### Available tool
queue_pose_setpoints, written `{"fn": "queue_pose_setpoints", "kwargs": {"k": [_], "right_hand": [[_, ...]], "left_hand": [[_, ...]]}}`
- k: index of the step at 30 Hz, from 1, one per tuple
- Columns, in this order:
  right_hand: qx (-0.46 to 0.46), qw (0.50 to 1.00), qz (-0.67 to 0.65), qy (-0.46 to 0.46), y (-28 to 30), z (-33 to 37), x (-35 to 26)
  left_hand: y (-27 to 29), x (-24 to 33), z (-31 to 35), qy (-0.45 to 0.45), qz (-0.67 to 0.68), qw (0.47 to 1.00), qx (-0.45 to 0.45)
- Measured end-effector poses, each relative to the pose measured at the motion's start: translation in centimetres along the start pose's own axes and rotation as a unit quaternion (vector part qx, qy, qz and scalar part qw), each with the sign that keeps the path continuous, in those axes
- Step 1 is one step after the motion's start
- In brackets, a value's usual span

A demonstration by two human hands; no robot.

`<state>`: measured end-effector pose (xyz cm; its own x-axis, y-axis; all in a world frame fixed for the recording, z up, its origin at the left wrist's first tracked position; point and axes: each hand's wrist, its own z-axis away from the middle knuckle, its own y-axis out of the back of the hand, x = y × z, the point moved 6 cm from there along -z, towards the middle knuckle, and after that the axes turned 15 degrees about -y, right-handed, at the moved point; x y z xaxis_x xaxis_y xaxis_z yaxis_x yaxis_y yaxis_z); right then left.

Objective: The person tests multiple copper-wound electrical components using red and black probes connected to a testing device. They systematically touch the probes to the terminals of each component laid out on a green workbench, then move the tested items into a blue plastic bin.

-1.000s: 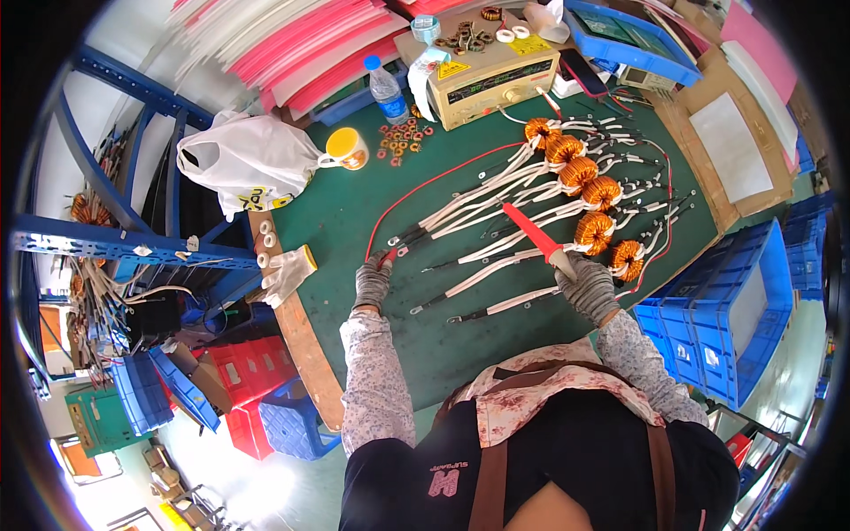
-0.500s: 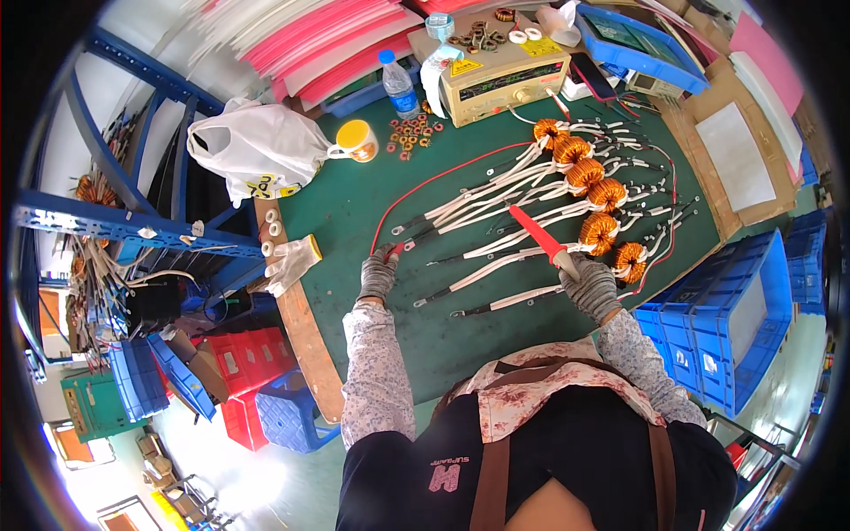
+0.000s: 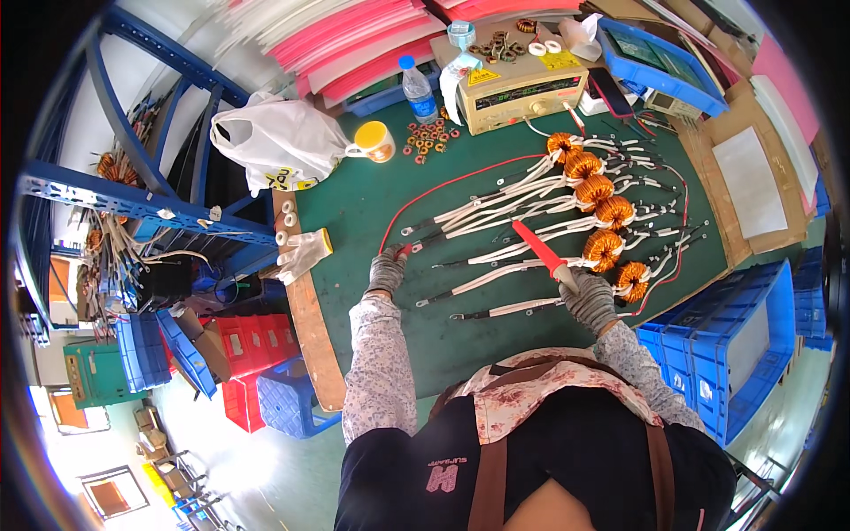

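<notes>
Both my hands wear grey knitted gloves. My left hand (image 3: 386, 270) pinches a small red clip at the end of a red wire (image 3: 441, 186), next to the bare lug of a coil lead. In my right hand (image 3: 588, 299) is a red test probe (image 3: 537, 247), its tip pointing up and left over the white leads. Copper-wound toroid coils (image 3: 603, 250) lie in a slanting row to the right, the lowest coil (image 3: 632, 280) just beyond my right hand. Their white-sleeved leads (image 3: 496, 281) with black ends and lugs stretch left across the green mat (image 3: 354, 212).
A beige power supply (image 3: 522, 102) stands at the back with small rings on top. Nearby are a water bottle (image 3: 419, 93), small copper rings (image 3: 428, 140), a mug (image 3: 372, 143) and a white bag (image 3: 274, 146). Blue crates (image 3: 722, 354) stand right, a blue rack (image 3: 150, 212) left.
The view has shifted slightly, so the bench appears a little lower and further right. Both hands keep their hold, and the probe stays over the leads.
</notes>
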<state>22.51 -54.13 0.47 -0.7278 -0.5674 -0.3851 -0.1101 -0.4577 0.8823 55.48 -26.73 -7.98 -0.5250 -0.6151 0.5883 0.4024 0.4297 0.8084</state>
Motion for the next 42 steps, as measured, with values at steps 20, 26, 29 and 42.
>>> {"fn": "queue_pose_setpoints", "kwargs": {"k": [20,26,29,42], "right_hand": [[-0.001,0.999,-0.029,0.019,1.8,-1.4,1.0],[-0.004,1.0,-0.015,0.019,0.7,-2.0,1.8],[-0.012,0.999,-0.022,0.026,1.2,-2.2,1.6],[-0.006,0.993,-0.113,0.036,3.0,-3.8,-0.1]], "left_hand": [[-0.1,-0.5,-0.4,-0.001,-0.058,0.998,0.003],[0.1,0.1,0.1,0.004,-0.018,1.0,0.017],[0.3,0.9,0.1,0.014,-0.053,0.999,0.001],[1.2,-0.5,-0.4,-0.006,0.032,0.997,0.077]]}}
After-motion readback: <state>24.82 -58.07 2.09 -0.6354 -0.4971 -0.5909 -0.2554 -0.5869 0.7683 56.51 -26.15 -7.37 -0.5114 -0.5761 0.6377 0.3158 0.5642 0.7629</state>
